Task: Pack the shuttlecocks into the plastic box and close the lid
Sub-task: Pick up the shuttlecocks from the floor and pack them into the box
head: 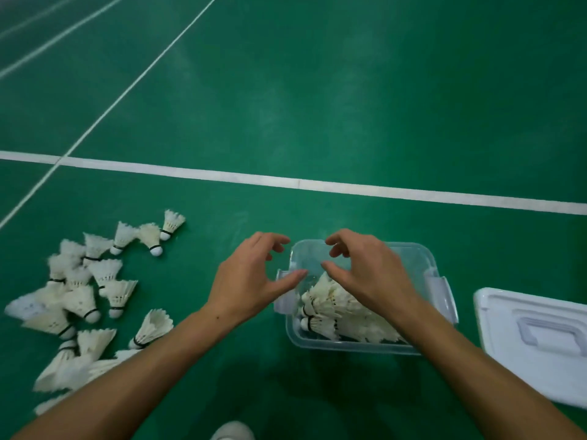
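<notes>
We have both hands over the clear plastic box [365, 342], which sits on the green court floor [317, 106]: our left hand [251, 277] hovers at its left rim and our right hand [365, 271] above its middle, each with fingers [336, 241] loosely curled and spread, holding nothing. A batch of feather shuttlecocks [330, 309] already lies in the near half of the box, while the larger pile of loose shuttlecocks [85, 287] lies on the floor well to the left. The white lid [536, 341] lies on the floor just to the right of the box, handle side up. We judge the shuttlecocks to be very light and fragile: the feather skirts would crush or fray under a squeeze, so we would take them by the firm cork base or cradle several loosely, nesting them cork into skirt. The box looks stiff but light, likely to slide if pushed; the lid should be taken by its edges and pressed down until the side clips [443, 289] catch.
</notes>
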`<state>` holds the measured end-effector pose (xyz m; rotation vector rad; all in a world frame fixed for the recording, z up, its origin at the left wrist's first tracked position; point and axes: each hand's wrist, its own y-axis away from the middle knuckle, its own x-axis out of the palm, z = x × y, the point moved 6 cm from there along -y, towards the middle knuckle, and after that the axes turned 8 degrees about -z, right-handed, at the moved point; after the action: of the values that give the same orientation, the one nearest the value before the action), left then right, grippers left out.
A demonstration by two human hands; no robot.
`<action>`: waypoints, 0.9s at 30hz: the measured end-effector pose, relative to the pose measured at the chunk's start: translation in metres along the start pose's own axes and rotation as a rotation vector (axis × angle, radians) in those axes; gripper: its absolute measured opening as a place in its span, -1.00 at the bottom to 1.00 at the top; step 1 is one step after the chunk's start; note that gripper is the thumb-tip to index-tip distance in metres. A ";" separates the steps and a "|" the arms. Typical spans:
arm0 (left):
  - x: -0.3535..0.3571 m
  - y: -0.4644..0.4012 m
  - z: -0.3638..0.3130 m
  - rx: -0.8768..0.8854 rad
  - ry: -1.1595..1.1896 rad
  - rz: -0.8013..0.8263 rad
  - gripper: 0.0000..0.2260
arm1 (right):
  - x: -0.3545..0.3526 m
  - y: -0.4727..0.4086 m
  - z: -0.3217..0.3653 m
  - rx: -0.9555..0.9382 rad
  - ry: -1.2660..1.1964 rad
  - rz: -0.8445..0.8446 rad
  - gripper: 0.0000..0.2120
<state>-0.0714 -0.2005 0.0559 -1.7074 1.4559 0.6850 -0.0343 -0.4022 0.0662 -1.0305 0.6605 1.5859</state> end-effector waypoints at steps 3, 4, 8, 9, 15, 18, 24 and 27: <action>-0.019 0.018 0.043 -0.101 0.028 -0.062 -0.47 | 0.029 -0.012 0.045 -0.100 0.001 0.066 -0.63; -0.025 0.025 0.058 -0.133 0.036 -0.079 -0.48 | 0.038 -0.015 0.059 -0.132 0.005 0.084 -0.64; -0.053 0.060 0.119 -0.242 0.033 -0.111 -0.48 | 0.079 -0.019 0.114 -0.248 0.022 0.156 -0.64; -0.061 0.070 0.134 -0.275 0.028 -0.116 -0.47 | 0.089 -0.018 0.127 -0.273 0.019 0.175 -0.64; -0.096 0.108 0.199 -0.394 -0.035 -0.108 -0.46 | 0.156 -0.015 0.190 -0.384 0.026 0.290 -0.62; -0.110 0.122 0.221 -0.425 -0.063 -0.084 -0.47 | 0.191 -0.010 0.211 -0.418 0.029 0.363 -0.62; -0.125 0.161 0.253 -0.399 -0.112 0.203 -0.29 | 0.248 0.008 0.242 -0.432 -0.020 0.473 -0.57; -0.120 0.177 0.259 -0.305 -0.295 0.306 -0.18 | 0.265 0.017 0.255 -0.451 -0.051 0.476 -0.52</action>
<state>-0.2475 0.0733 -0.0287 -1.5300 1.4672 1.3242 -0.1331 -0.0661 -0.0483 -1.2102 0.5480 2.2406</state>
